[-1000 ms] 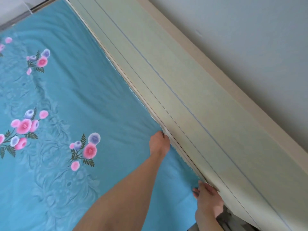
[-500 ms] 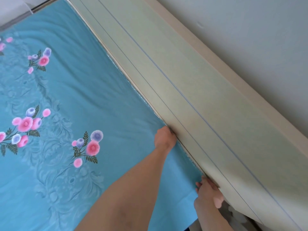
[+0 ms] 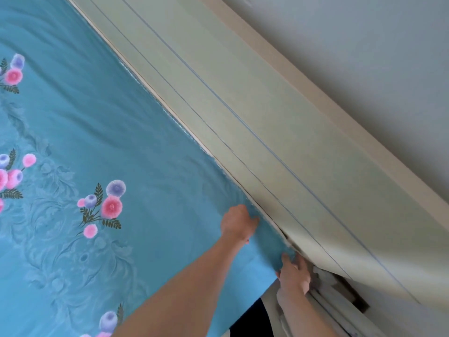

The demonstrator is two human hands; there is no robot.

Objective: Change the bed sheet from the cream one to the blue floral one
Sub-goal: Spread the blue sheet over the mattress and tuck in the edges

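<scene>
Tucking the blue floral sheet (image 3: 121, 132) along the bed's headboard edge, left hand (image 3: 239, 223) pressing, right hand (image 3: 292, 276) gripping its corner; mostly done.

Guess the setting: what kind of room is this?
Most likely a bedroom: a blue floral sheet spread flat over a bed, a pale headboard panel along its edge, and a plain wall behind.

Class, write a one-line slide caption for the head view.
Both hands, left and right, work the blue floral sheet along the headboard.
</scene>
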